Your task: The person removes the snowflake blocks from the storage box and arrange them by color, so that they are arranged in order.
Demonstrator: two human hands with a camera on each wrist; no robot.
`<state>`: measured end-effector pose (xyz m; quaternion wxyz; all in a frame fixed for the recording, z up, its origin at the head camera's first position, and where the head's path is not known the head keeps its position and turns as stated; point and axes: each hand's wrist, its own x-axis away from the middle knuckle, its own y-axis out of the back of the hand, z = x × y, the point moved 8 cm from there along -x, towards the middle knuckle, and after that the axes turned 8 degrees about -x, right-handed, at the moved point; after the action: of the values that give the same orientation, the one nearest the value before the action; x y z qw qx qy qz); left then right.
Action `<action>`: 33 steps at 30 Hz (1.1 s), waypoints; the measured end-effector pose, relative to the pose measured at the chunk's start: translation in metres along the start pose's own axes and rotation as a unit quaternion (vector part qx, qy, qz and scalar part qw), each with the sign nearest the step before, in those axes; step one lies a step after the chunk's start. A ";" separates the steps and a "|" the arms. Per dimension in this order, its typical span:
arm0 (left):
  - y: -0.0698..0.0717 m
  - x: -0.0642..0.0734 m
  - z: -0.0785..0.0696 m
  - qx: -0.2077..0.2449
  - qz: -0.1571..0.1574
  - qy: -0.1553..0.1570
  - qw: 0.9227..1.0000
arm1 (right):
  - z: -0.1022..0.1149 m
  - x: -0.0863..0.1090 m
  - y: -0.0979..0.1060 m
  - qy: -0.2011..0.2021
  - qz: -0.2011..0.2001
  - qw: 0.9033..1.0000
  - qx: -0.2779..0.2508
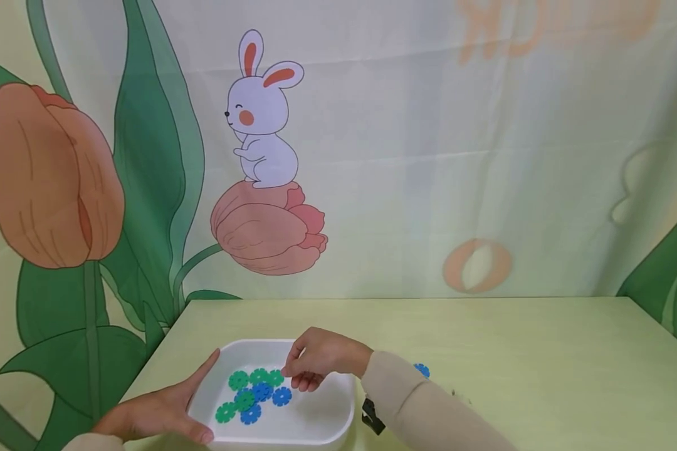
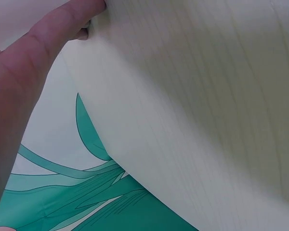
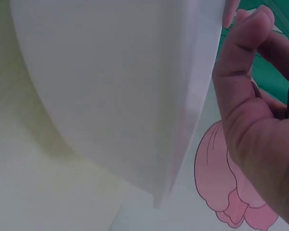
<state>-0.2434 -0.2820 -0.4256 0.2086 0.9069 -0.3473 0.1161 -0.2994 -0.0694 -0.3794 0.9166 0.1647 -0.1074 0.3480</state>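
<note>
In the head view a white plastic tray (image 1: 327, 413) stands on the table, holding several green snowflake-shaped discs (image 1: 239, 380) and several blue ones (image 1: 282, 396), some overlapping. My left hand (image 1: 166, 407) spans the tray's left side, thumb at the front edge and fingers straight along the side towards the back. Above the tray, my right hand (image 1: 321, 357) has curled fingers, with thumb and index tips beside the rightmost green disc (image 1: 276, 378). Whether they pinch it is unclear. The right wrist view shows the right thumb (image 3: 245, 43) bent beside the tray's outer wall (image 3: 101, 96).
A blue disc (image 1: 421, 369) lies on the pale table (image 1: 541, 363) behind the right forearm. A black strap or clip (image 1: 373, 416) shows beside the right sleeve. Behind the table hangs a printed cloth (image 1: 383, 156) with tulips and a rabbit.
</note>
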 end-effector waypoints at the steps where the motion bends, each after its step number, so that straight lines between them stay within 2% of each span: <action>1: 0.000 0.000 0.001 0.008 0.000 0.003 1.000 | -0.001 -0.002 -0.003 -0.001 0.003 1.000 -0.001; 6: -0.002 0.002 0.002 0.027 0.006 0.006 1.000 | -0.007 -0.009 -0.015 -0.013 0.015 1.000 0.004; 13: 0.003 0.000 -0.001 -0.040 -0.010 0.002 0.999 | -0.013 -0.014 -0.023 -0.023 0.025 0.999 0.010; 16: 0.004 0.000 -0.001 -0.040 -0.013 0.007 0.999 | -0.016 -0.016 -0.026 -0.025 0.026 0.999 0.015; 26: 0.004 -0.001 0.001 -0.038 -0.017 0.012 0.999 | -0.033 -0.026 -0.036 -0.018 0.020 0.999 0.031; 33: 0.005 -0.002 0.001 -0.039 -0.017 0.002 0.999 | -0.040 -0.028 -0.030 -0.012 -0.008 0.999 0.051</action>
<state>-0.2480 -0.2850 -0.4251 0.2469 0.9035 -0.3354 0.1008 -0.2965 -0.0926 -0.4322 0.9083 0.2159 -0.0996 0.3440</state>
